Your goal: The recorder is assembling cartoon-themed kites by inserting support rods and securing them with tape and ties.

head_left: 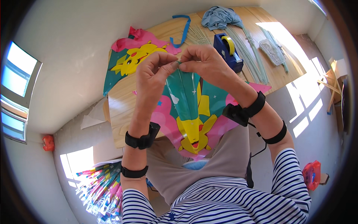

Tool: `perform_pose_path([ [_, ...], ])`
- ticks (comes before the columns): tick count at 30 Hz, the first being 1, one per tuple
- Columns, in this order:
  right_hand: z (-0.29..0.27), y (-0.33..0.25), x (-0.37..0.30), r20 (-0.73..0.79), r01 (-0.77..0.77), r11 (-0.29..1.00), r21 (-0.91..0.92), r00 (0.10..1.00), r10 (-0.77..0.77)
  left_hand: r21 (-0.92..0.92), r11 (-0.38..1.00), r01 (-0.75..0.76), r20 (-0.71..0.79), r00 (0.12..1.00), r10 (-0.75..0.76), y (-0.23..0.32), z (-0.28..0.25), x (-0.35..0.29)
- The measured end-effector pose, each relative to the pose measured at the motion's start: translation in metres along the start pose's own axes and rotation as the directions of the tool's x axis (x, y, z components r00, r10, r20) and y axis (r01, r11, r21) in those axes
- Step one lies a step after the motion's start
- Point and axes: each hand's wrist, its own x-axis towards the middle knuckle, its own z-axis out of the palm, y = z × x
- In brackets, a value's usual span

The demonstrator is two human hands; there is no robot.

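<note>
A thin plastic kite, printed in green, pink and yellow with a cartoon figure, hangs from my fingers over the table's near edge and down onto my lap. My left hand pinches its top tip between thumb and forefinger. Right beside it, my right hand pinches the same tip, and the two thumbs nearly meet. Just what lies between the fingertips is too small to make out. Lengthwise folds run down the green middle of the kite. Behind my left hand, another kite sheet with a similar print lies on the table.
On the wooden table are a blue tape dispenser, thin pale rods, a clear box of small parts, a blue strip and a bunched grey-blue cloth. Many folded kites are piled at lower left.
</note>
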Motion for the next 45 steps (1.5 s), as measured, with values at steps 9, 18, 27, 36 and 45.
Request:
perform_pose_path([
  [9,0.002,-0.005,-0.001,0.010,0.051,0.999,0.019,0.999,-0.051,0.036,0.998,0.060,0.023,0.998,-0.061,-0.001,-0.005,0.000],
  [18,-0.002,-0.012,0.001,0.060,0.007,0.993,-0.115,0.998,0.000,0.060,0.998,0.037,0.000,0.999,-0.037,0.003,-0.001,-0.001],
  [27,0.006,-0.012,-0.002,0.001,0.170,0.903,-0.395,0.983,-0.185,0.186,0.982,0.040,0.041,0.998,-0.048,0.003,-0.004,0.001],
  [36,0.008,-0.013,-0.003,-0.044,0.126,0.972,-0.198,0.990,-0.137,0.044,0.997,0.062,0.102,0.993,-0.066,0.001,-0.008,-0.003],
  [45,0.001,-0.021,-0.002,0.002,0.069,0.952,-0.299,0.997,-0.072,0.277,0.955,-0.108,-0.103,0.985,0.141,0.006,-0.002,-0.009],
])
